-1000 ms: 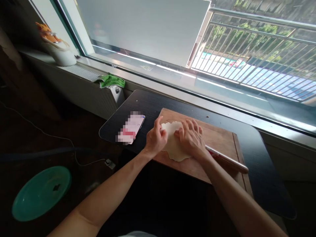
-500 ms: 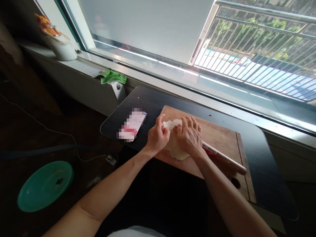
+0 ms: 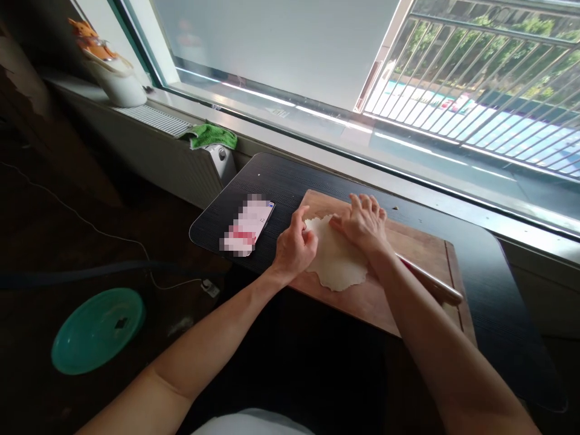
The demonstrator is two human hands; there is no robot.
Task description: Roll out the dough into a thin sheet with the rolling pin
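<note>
A thin, pale sheet of dough (image 3: 338,260) with a ragged edge lies flat on a wooden cutting board (image 3: 421,248). My left hand (image 3: 294,244) is at the dough's left edge, fingers curled and thumb over the rim, closed on it as far as I can see. My right hand (image 3: 365,220) rests at the dough's upper right edge, fingers stretched out and apart, the thumb touching the sheet. A long, shiny rod with some red on it, like a rolling pin (image 3: 430,279), lies on the board, partly hidden by my right forearm.
The board stands on a black table (image 3: 281,175) by the window. A phone (image 3: 251,226) lies left of the board. Beyond it are a radiator (image 3: 181,154) with a green cloth (image 3: 212,135) and a white pot (image 3: 120,84). A green basin (image 3: 95,332) sits on the floor.
My right hand has moved right and away from me, spreading its fingers and uncovering more of the dough. My left hand stays at the left edge. The view has shifted slightly.
</note>
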